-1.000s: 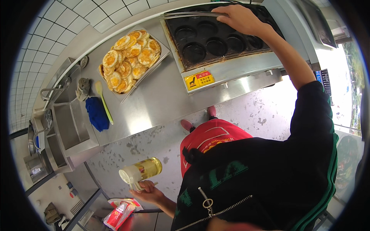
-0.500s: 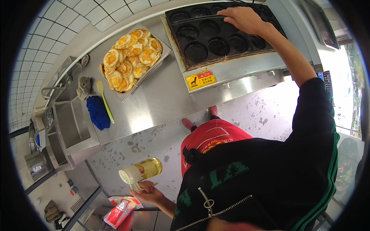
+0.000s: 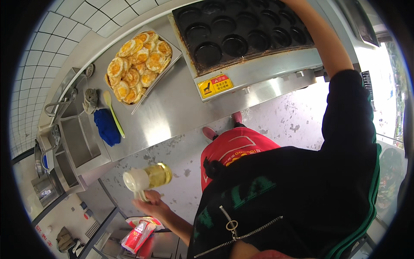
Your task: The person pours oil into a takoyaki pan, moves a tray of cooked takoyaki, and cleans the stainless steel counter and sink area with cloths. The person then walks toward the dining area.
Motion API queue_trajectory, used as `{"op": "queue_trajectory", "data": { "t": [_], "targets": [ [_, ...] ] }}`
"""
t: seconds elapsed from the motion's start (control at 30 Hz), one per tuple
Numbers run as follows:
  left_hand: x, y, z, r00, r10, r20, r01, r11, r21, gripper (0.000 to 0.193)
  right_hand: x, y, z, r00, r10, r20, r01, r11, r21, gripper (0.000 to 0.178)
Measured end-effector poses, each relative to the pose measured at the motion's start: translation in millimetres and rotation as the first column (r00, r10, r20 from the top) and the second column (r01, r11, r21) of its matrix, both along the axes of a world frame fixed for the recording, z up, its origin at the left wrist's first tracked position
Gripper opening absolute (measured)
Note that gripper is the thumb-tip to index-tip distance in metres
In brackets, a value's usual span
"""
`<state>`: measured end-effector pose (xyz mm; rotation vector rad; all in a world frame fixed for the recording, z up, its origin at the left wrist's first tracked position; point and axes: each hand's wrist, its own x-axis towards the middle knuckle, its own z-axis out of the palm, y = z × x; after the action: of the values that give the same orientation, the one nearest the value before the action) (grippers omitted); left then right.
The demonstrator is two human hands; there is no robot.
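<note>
My left hand [image 3: 151, 203] is closed round the handle of a clear oil dispenser [image 3: 157, 175] with a whitish top and yellow oil inside. The dispenser lies tilted nearly on its side, out over the floor and away from the counter. At the top edge of the view my right hand [image 3: 296, 2] reaches over the far part of a black griddle [image 3: 241, 29] with rows of round wells. Its fingers are cut off by the edge, so what they hold is hidden. The griddle wells in view look dark and oily.
Left of the griddle, a metal tray [image 3: 152, 88] is heaped with fried eggs. On the steel counter [image 3: 168, 110] lie a pale green spatula [image 3: 114, 114], a blue cloth [image 3: 107, 126] and a grey rag [image 3: 90, 100]. Sinks [image 3: 82, 140] stand further left. A red-and-white bag [image 3: 140, 235] is low down.
My right hand has moved farther up, mostly out of view; the thin dark rod seen by it earlier no longer shows. The dispenser in my left hand has shifted slightly left and up.
</note>
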<state>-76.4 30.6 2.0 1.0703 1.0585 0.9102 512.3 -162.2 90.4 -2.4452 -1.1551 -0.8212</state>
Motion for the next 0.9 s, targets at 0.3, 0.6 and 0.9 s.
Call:
{"op": "queue_trajectory", "data": {
  "t": [0.3,0.6,0.9],
  "targets": [
    [126,53,75,0.823,-0.566,-0.048,0.567,0.819,0.087,0.038,-104,-153,4,0.683,0.146,-0.715,0.133,0.939,0.318,0.034],
    [330,12,154,0.473,-0.752,-0.459,0.81,0.576,-0.11,0.046,-172,-337,-26,0.541,0.064,-0.839,0.539,0.739,0.404,0.038],
    [476,-17,161,0.196,-0.702,-0.685,0.817,0.503,-0.282,0.044,-197,-452,-41,0.448,0.058,-0.892,0.669,0.64,0.378,0.039]
  ]
}}
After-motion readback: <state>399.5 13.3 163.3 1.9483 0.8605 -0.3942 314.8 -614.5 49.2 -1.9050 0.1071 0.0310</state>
